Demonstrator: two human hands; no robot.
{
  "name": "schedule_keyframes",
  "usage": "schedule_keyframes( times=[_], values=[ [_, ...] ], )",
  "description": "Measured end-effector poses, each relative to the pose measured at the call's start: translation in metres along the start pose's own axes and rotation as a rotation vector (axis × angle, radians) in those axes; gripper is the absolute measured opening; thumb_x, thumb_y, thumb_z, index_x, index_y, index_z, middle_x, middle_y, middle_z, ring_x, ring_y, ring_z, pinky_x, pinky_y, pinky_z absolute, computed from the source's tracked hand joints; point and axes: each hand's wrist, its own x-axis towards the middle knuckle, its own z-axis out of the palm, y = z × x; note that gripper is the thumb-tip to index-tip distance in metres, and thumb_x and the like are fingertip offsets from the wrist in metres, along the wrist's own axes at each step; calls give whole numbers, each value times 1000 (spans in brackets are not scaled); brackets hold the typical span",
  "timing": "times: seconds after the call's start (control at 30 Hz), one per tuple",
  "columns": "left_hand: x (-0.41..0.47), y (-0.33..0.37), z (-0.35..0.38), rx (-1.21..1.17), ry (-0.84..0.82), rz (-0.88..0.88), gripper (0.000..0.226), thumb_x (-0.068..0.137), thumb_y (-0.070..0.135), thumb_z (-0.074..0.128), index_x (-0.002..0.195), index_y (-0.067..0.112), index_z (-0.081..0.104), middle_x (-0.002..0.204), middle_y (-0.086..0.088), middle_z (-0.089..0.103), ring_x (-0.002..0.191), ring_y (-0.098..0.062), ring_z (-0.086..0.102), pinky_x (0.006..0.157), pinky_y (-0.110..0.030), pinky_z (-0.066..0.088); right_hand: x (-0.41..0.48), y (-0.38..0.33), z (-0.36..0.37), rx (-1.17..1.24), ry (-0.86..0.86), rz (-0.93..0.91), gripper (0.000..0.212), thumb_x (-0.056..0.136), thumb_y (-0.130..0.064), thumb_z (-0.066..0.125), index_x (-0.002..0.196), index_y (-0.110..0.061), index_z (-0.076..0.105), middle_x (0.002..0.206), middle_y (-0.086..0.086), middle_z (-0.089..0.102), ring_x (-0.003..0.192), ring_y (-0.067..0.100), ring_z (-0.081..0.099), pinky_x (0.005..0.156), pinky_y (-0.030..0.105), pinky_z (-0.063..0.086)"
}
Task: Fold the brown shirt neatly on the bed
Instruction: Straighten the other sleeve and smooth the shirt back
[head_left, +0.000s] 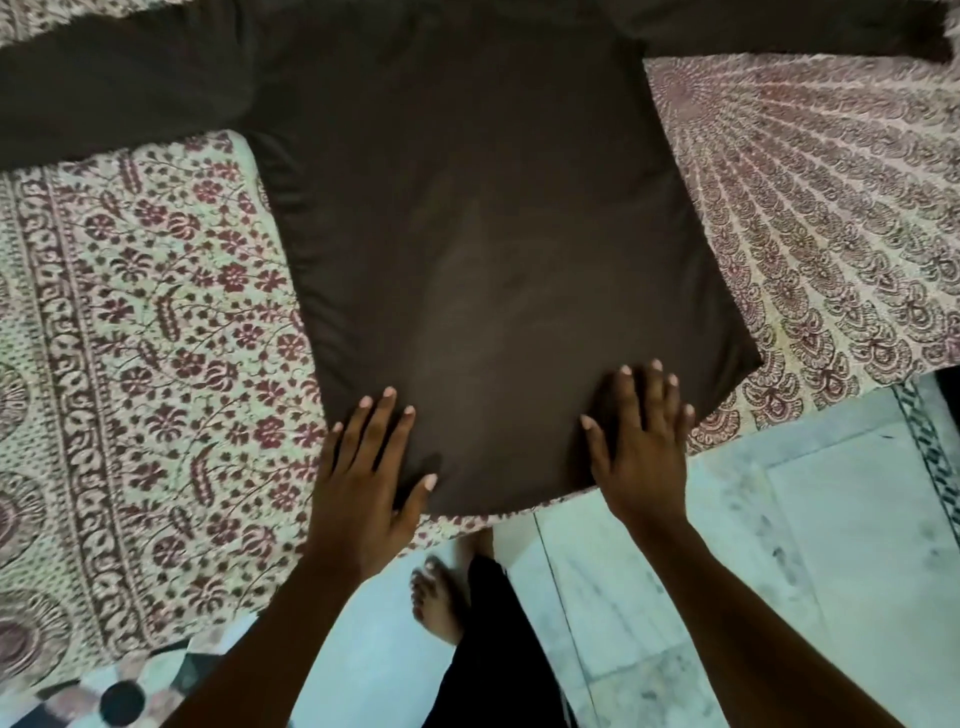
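While the brown shirt (467, 234) lies spread flat across the bed (156, 338), both hands are down on its near hem. Starting at the left: the bed's floral print cover shows bare, and the shirt's left sleeve (119, 104) stretches straight out along the far edge of view. Moving in, the left hand (363, 467) rests palm down on the shirt's near left corner, fingers straight and fanned, thumb out on the brown cloth, gripping nothing. Its outer fingers sit right at the shirt's side edge, where cloth meets the bed cover. Between the hands the hem curves along the bed's near edge, smooth and uncreased. Then the right hand (641, 447), also flat and open, fingers spread, presses on the hem toward the near right corner. The body of the shirt runs away from both hands to the far side. Further right, the right sleeve (779, 31) reaches out at the far edge. Nearest, a bare foot (439, 603) stands on the pale tiled floor (831, 519).
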Motion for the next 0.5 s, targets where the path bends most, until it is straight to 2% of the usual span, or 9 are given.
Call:
schedule_keyframes(
  times=[0.1,0.17,0.27,0.37,0.43,0.5],
  values=[
    [1,-8,-16,-51,52,-16,62,102,39,50,157,13,39,170,-5,24,157,-27,24,122,-51,30,5,-60,-1,87,-43,-217,68,103,-48,45,159,-11,34,170,16,20,157,37,17,125,54,26],
    [11,-18,-28,-43,83,-28,61,102,35,50,157,13,38,171,-3,22,158,-25,21,123,-48,28,17,-103,5,140,-77,-273,68,103,-47,47,159,-12,35,170,15,21,157,35,19,123,51,31],
    [33,-45,-47,-56,131,-95,60,102,33,50,157,14,38,170,-3,25,157,-25,22,124,-48,29,50,-173,14,251,-113,-375,63,103,-46,46,156,-12,42,166,14,31,152,33,33,116,50,42],
    [70,-83,-68,-126,186,-152,57,101,27,49,154,9,41,166,-10,31,155,-32,25,123,-51,30,92,-244,9,276,-134,-444,61,105,-49,40,158,-19,38,168,7,30,144,29,46,108,45,51],
    [100,-113,-85,-195,241,-200,55,99,23,51,150,5,44,161,-15,37,151,-35,32,121,-53,34,120,-289,5,298,-129,-490,60,105,-47,43,159,-20,34,168,5,30,135,30,55,99,43,54],
    [127,-141,-103,-226,283,-271,55,97,25,50,148,4,45,157,-16,41,147,-35,38,117,-54,38,146,-327,5,305,-118,-540,59,104,-42,49,156,-14,40,161,11,41,125,34,62,93,44,57]
  ],
)
